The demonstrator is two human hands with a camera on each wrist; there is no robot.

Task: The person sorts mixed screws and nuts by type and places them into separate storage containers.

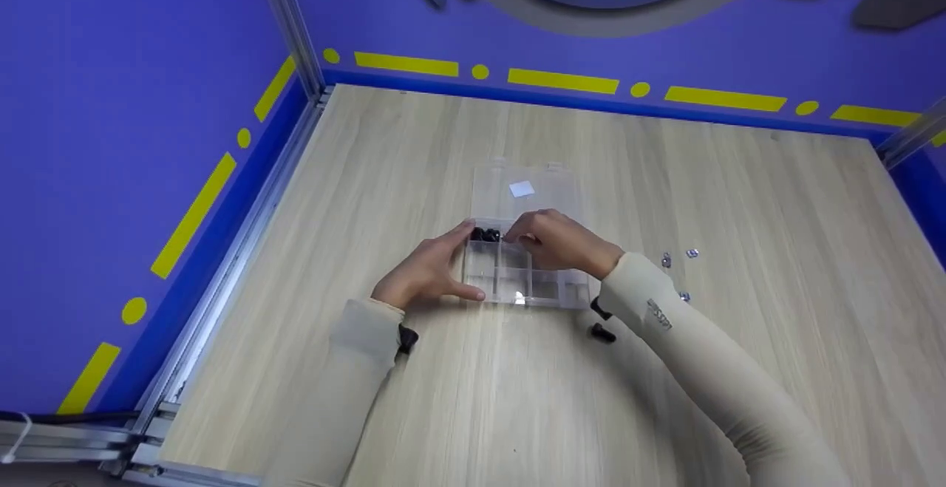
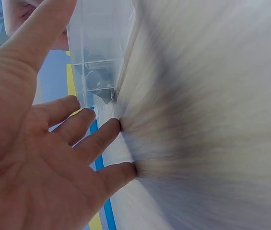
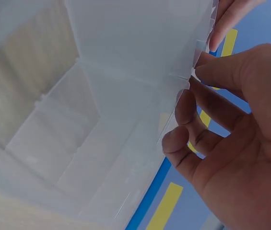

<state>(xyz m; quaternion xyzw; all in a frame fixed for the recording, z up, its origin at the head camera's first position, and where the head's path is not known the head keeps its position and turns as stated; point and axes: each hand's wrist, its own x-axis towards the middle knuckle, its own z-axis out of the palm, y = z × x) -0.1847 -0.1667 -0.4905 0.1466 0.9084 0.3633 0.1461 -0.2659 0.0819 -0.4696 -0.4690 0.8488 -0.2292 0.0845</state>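
A clear compartment box (image 1: 515,274) lies on the table with its lid (image 1: 491,184) folded back. Several black parts (image 1: 486,235) fill its back-left compartment. My left hand (image 1: 429,269) spans the box's left side, with the thumb at the near edge and the fingers stretched along the side. The left wrist view shows those fingers (image 2: 101,141) straight, two tips down by the tabletop. Over the back row, my right hand (image 1: 550,239) has curled fingers. Its thumb and forefinger pinch a small pale piece (image 3: 195,75), mostly hidden, at the box's wall.
Small shiny metal parts (image 1: 692,253) lie on the table (image 1: 776,310) to the right of the box. Near my right forearm are black parts (image 1: 602,333), one partly hidden by the sleeve. Blue panels (image 1: 443,95) border the table at the back and left.
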